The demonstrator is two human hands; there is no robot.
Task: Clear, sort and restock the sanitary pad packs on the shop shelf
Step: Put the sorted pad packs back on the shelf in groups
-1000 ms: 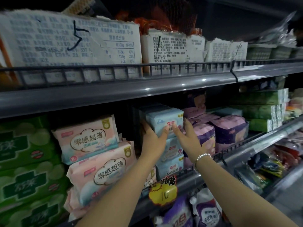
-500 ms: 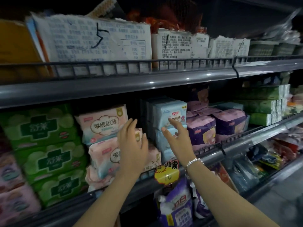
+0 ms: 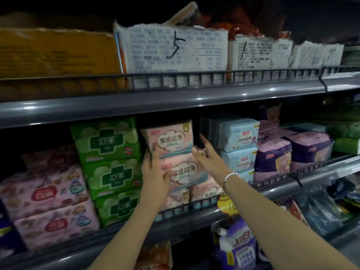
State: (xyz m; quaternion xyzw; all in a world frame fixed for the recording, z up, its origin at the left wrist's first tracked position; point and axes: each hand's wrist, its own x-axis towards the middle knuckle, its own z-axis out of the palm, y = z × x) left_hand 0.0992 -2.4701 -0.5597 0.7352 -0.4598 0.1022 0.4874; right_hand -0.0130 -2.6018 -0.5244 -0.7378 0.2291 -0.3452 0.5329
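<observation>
While the left hand (image 3: 153, 172) sits at frame centre w/ its fingers (image 3: 148, 158) curled round the left edge of the pink stack, thumb lying across the front of the second pink pack (image 3: 185, 172), it looks to be holding or steadying that pack; how firm the hold is can't be told. Right hand (image 3: 206, 158) is just right of it, fingers straight and spread, index pointing up along the right side of the top pink pack (image 3: 169, 141), palm edge against or v. near the stack's right side; it has hold of nothing. A beaded bracelet (image 3: 228, 178) sits on that wrist.

Outward from there: pink stack stands on the middle shelf (image 3: 194, 213), behind the low wire rail, approx. three layers high, bottom packs partly hidden by the arm. Touching its left side, three green packs (image 3: 109, 176) stacked squarely. Further left, lower-left of frame, two pink patterned packs (image 3: 44, 193). Right of the pink stack, across a dark gap, pale blue packs (image 3: 237, 145) stacked neat, then purple packs (image 3: 272, 154) and more green ones at far right, blurred.

Judgement on progress: restock seems well along. Green and blue columns look faced and tidy; pink stack tilts a bit and is the one in hand, prob. being squared up. Purple packs look loose and uneven, so likely still to sort. Whether any stock remains to bring in can't be seen.
</observation>
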